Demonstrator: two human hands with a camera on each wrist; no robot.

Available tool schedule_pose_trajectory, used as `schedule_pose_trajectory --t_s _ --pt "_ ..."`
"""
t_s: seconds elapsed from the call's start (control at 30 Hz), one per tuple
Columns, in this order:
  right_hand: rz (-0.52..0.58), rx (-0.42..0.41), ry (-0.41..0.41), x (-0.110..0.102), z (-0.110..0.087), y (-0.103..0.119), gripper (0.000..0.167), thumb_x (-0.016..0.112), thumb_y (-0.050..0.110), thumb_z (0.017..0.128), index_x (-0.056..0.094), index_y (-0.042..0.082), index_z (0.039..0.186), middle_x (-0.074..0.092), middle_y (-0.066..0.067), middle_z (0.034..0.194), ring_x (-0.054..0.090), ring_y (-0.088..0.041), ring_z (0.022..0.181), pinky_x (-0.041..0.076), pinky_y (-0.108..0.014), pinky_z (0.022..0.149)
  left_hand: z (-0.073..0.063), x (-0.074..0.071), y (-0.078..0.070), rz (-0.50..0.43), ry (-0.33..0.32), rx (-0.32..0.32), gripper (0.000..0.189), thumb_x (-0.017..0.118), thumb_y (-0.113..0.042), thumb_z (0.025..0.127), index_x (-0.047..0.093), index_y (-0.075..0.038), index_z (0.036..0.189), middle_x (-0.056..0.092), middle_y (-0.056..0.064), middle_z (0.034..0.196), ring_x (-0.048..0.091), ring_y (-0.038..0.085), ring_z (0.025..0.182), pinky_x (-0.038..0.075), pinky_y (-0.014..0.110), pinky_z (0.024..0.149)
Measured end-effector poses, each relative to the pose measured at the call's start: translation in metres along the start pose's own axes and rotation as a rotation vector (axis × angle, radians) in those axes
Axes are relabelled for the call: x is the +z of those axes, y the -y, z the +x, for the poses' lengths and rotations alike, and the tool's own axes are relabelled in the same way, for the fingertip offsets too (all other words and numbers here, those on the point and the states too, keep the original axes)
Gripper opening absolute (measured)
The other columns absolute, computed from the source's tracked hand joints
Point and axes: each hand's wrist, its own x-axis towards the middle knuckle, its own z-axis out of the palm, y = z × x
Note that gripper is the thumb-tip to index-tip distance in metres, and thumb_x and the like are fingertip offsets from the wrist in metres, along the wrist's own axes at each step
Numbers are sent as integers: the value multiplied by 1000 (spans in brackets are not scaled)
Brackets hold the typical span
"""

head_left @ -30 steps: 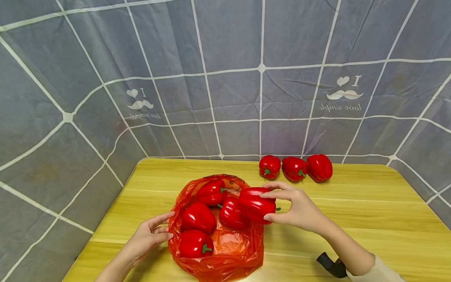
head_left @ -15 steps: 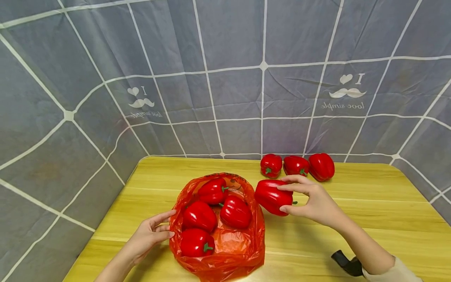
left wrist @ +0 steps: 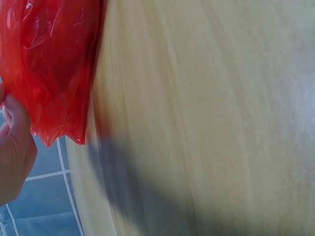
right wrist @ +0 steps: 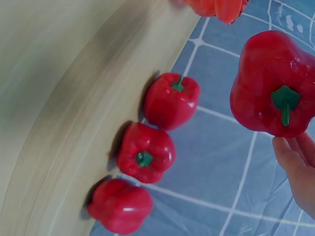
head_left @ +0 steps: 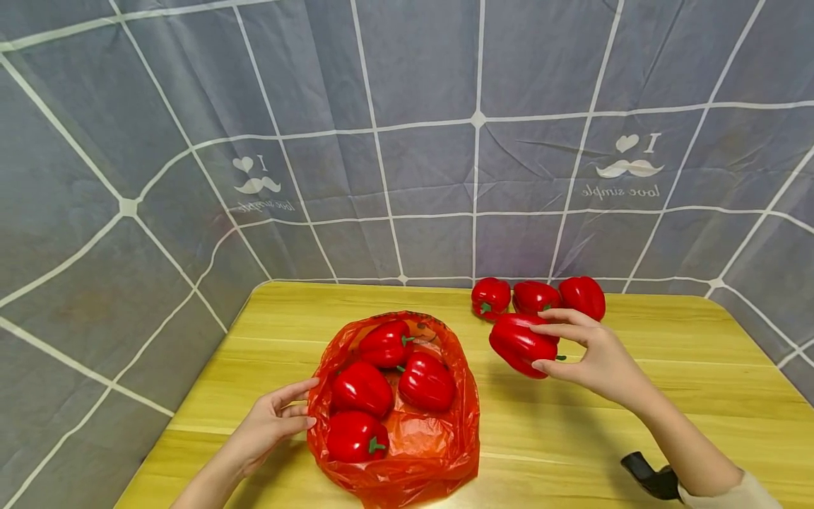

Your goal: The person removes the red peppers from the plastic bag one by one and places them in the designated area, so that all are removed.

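My right hand (head_left: pixel 598 357) grips a glossy red bell pepper (head_left: pixel 523 344) with a green stem, raised over the table to the right of the bag. In the right wrist view the held bell pepper (right wrist: pixel 275 83) shows its stem end, the fingers (right wrist: pixel 298 167) below it. A red plastic bag (head_left: pixel 420 431) stands with its mouth spread; several red bell peppers (head_left: pixel 426 382) lie inside. At the bag's left side my left hand (head_left: pixel 267 428) holds the rim with fingertips and thumb. The left wrist view shows the fingers (left wrist: pixel 17 123) against the crumpled plastic (left wrist: pixel 54 73).
Three more bell peppers (head_left: pixel 491 298) sit in a row along the back of the wooden table (head_left: pixel 572 452). A grey curtain (head_left: pixel 420 170) with white lines rises behind. A black curved object (head_left: pixel 651 477) is beside the right forearm.
My right hand has carried the bell pepper out from over the bag, rightward and toward the back row. The left hand stays at the bag's rim.
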Motion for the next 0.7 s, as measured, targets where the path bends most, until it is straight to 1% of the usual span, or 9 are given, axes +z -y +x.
schedule_pose_trajectory --t_s 0.13,0.2,0.3,0.43,0.53,0.7 --pt "-19 -3 -16 -4 -2 -3 43 85 12 64 72 9 105 58 -6 114 46 -4 101 52 -20 62 0 0 0 -6 12 8 63 60 5 85 28 12 138 50 5 109 59 8 84 53 23 72" --pt "-39 0 -23 -5 -3 -5 43 85 12 64 72 9 105 59 -6 114 46 -5 101 51 -19 64 -1 0 0 -12 18 14 62 59 6 85 28 12 138 50 5 109 60 7 84 53 24 73" --pt "-53 25 -30 -8 -5 -8 43 85 11 64 72 8 104 58 -5 113 46 -5 100 50 -17 64 -1 0 1 -20 23 19 61 58 8 85 29 12 138 52 4 108 60 6 84 53 24 73" --pt "-58 53 -36 -12 -7 -13 43 85 10 65 71 8 105 58 -5 113 45 3 100 49 -12 66 -1 -1 1 -22 23 12 61 58 8 85 28 12 139 51 5 108 60 6 84 53 24 72" --pt "-62 56 -44 -16 -9 -17 43 85 10 65 71 7 106 58 -6 114 45 8 99 47 -9 68 -1 -1 1 -22 22 7 62 58 8 85 27 12 139 50 5 109 59 5 84 53 24 72" --pt "-80 77 -66 -25 -13 -21 44 85 11 65 70 7 107 57 -6 115 42 10 100 45 -7 67 0 -1 2 -29 24 10 62 58 8 85 28 12 139 51 5 109 59 5 84 53 24 72"
